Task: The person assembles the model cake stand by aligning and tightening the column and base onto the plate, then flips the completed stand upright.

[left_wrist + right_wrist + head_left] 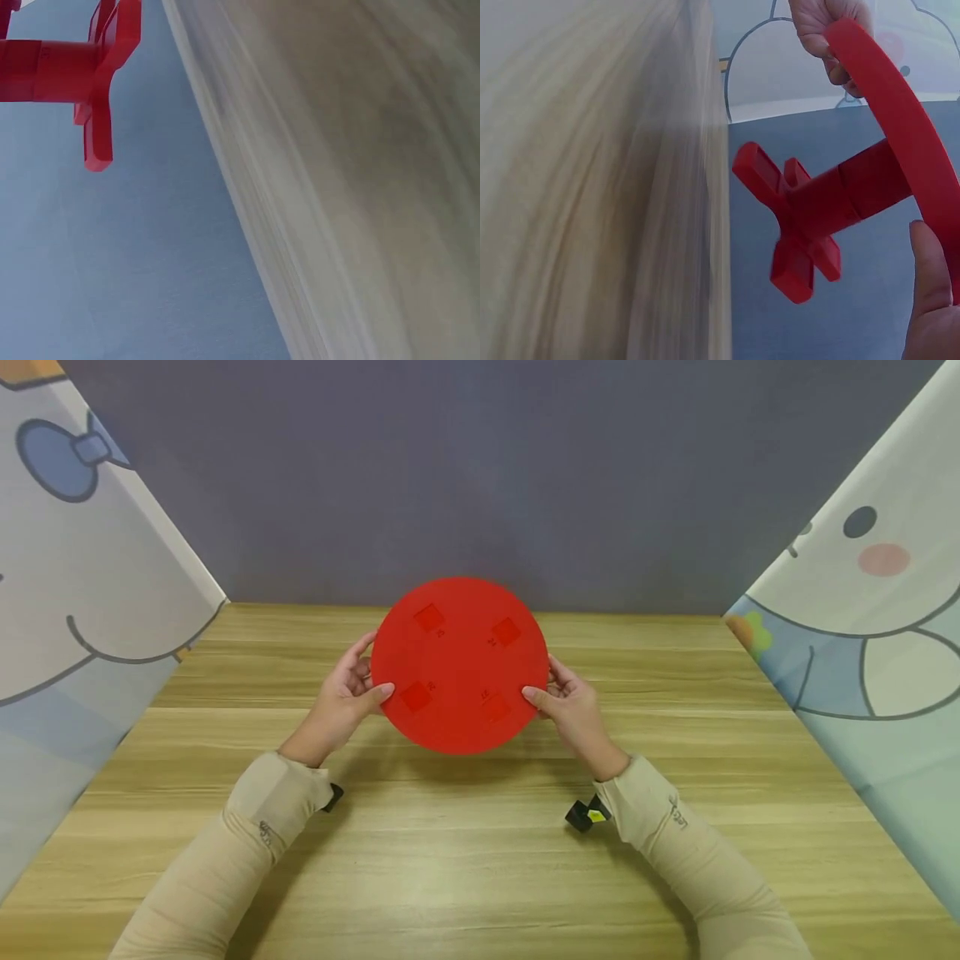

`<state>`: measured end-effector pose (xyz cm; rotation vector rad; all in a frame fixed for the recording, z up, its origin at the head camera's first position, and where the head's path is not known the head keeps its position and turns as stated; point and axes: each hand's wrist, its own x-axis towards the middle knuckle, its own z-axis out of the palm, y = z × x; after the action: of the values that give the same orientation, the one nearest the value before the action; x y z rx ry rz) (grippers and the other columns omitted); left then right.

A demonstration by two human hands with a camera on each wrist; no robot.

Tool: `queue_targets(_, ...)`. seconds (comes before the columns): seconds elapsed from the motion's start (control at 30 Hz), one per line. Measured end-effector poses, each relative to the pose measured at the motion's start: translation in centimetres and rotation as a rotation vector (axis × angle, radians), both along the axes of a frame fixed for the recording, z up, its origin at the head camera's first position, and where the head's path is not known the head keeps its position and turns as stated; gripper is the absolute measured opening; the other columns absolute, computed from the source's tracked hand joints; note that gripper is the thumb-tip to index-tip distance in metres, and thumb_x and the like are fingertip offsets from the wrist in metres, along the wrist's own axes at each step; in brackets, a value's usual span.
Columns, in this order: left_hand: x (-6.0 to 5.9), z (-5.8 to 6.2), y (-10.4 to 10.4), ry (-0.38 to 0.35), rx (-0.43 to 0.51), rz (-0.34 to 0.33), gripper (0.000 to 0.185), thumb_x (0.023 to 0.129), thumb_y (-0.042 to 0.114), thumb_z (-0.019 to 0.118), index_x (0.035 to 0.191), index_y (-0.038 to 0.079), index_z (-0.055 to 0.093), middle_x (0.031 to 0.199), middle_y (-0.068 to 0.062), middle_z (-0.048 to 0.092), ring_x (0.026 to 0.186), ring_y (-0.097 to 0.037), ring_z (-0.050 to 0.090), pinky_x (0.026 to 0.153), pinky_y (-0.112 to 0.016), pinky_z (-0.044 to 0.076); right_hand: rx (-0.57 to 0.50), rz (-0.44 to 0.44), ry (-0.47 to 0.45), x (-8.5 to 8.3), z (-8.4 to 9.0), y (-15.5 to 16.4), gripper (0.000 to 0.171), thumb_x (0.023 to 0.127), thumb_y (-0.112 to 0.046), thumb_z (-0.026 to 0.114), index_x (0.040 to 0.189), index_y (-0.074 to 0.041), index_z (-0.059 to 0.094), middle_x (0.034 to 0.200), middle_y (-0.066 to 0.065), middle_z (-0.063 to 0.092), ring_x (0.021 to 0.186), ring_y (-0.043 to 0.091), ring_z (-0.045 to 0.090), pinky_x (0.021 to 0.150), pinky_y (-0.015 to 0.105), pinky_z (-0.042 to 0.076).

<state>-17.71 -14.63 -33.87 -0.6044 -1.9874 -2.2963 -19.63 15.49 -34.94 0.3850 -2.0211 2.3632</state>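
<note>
- Broadly underneath: pale wood-grain surface [480,860], matte, running back to a grey wall.
- Held above it, between both hands equally: flat red disc [460,665], smooth plastic, face toward the viewer, cross-footed stem [810,217] pointing away.
- Left hand [347,697], right hand [572,710]: fingers clamped on opposite rims.

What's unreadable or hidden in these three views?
- Head: small marks beside the squares on the red disc are too small to read; the disc hides its own stem.
- Left wrist: left hand out of frame; cross foot cut by the edge.
- Right wrist: right hand shows only a thumb; table motion-blurred.
</note>
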Motion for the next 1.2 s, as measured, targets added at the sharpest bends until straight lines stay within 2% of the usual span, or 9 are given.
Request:
queue_targets(0.13,0.05,0.30,-0.06,-0.071,0.049,-0.038,0.074,0.090,-0.018,0.045,0.153,0.001,0.011,0.105,0.001,0.059,0.088,-0.011,0.064,0.067,-0.027,0.057,-0.047,0.039,-0.006,0.01,0.27,0.06,0.070,0.086,0.017,0.056,0.149,0.003,0.027,0.096,0.005,0.051,0.077,0.007,0.064,0.060,0.023,0.056)
queue_targets(0.27,0.21,0.52,-0.19,-0.143,0.098,-0.085,0.075,0.090,-0.019,0.041,0.154,0.004,0.009,0.107,-0.001,0.058,0.090,-0.012,0.064,0.069,-0.029,0.058,-0.058,0.046,-0.015,0.03,0.56,0.08,0.069,0.086,0.017,0.055,0.148,0.004,0.028,0.094,0.005,0.052,0.076,0.008,0.064,0.059,0.024,0.056)
queue_targets(0.47,0.33,0.79,-0.29,-0.187,0.100,-0.096,0.075,0.090,-0.018,0.042,0.154,0.005,0.009,0.108,-0.003,0.057,0.090,-0.013,0.064,0.069,-0.029,0.057,-0.065,0.049,-0.014,-0.04,0.76,0.06,0.069,0.085,0.018,0.055,0.147,0.006,0.027,0.091,0.005,0.053,0.073,0.008,0.065,0.059,0.025,0.056)
queue_targets(0.97,0.20,0.67,0.16,-0.242,0.101,-0.054,0.075,0.090,-0.017,0.042,0.154,0.004,0.007,0.102,-0.002,0.056,0.080,-0.012,0.066,0.065,-0.027,0.057,-0.080,0.068,-0.026,-0.23,0.43,0.23,0.067,0.086,0.018,0.052,0.147,0.007,0.026,0.091,0.005,0.053,0.072,0.008,0.064,0.060,0.024,0.056)
queue_targets(1.2,0.03,0.44,0.20,-0.239,0.095,-0.059,0.075,0.089,-0.018,0.042,0.153,0.002,0.007,0.101,-0.003,0.056,0.077,-0.012,0.065,0.063,-0.028,0.057,-0.087,0.089,-0.034,-0.27,-0.05,0.35,0.067,0.088,0.016,0.052,0.148,0.007,0.025,0.092,0.006,0.053,0.073,0.009,0.065,0.062,0.026,0.057)
